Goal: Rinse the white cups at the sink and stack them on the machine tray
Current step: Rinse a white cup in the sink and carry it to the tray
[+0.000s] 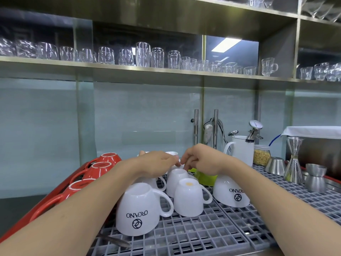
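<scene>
Several white cups stand upside down on the grey grid tray (212, 230): a large logo cup (138, 209), a plain one (188, 198), a smaller one (176, 179) and another logo cup (230, 193). My left hand (156, 163) and my right hand (202, 159) meet at the back of the group. Their curled fingertips close on a white cup (180, 165) that is mostly hidden between them. Another white cup (171, 153) shows behind the hands. A further cup's handle (162, 182) sticks out under my left wrist.
Red cups (99, 169) line the tray's left edge. A green cup (205, 179) sits under my right wrist. To the right stand a white pitcher (241, 150), a grain jar (261, 157) and steel jiggers (294, 161). Shelves of glasses (144, 54) hang above.
</scene>
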{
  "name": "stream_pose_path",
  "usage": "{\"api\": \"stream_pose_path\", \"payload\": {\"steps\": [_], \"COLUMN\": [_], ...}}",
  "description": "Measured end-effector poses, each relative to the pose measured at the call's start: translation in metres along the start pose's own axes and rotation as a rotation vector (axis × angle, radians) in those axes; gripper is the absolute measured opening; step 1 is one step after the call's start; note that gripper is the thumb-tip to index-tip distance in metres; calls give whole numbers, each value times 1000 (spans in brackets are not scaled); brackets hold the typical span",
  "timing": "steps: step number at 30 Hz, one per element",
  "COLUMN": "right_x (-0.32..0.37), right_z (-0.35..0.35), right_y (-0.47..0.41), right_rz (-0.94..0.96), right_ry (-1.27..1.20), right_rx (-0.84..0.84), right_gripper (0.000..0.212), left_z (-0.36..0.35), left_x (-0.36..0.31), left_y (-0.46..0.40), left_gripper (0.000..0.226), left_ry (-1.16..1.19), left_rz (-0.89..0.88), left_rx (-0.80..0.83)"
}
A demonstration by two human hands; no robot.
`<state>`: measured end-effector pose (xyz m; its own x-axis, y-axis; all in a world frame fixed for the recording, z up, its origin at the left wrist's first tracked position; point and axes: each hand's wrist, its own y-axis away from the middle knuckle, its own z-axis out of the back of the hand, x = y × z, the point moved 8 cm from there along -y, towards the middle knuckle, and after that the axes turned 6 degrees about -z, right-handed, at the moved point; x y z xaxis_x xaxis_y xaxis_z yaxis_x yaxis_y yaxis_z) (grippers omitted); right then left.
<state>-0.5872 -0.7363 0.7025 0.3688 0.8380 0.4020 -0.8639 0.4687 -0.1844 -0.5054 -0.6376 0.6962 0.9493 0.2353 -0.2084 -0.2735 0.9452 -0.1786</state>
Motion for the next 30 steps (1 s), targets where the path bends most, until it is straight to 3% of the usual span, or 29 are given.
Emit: {"api": "stream_pose_path", "payload": {"steps": [4,8,12,16,19,30], "right_x": [-3,-3,-2,0,-2,-1], "right_z": [0,2,13,3,-3,4], "right_y": [0,-1,-6,-13,-18,-22], "right_rz": [-32,-25,19,38,10,-34], "right_ry": [-45,-41,59,202,248,236], "right_rx": [9,-9,-130,-47,-1,-114], "right_gripper": [40,39,44,49,46,31], "left_z": [-1,0,0,0,0,-1], "left_x": [3,7,7,6,6,8], "left_y": [-4,-10,-10,-8,-8,-8], "left_gripper": [31,36,44,34,28,31], "left_ry": [-24,-11,42,70,61,52], "left_rz": [-53,-66,-65,-75,-70,-61], "left_rx": [-8,-42,-29,-24,-20,-3]}}
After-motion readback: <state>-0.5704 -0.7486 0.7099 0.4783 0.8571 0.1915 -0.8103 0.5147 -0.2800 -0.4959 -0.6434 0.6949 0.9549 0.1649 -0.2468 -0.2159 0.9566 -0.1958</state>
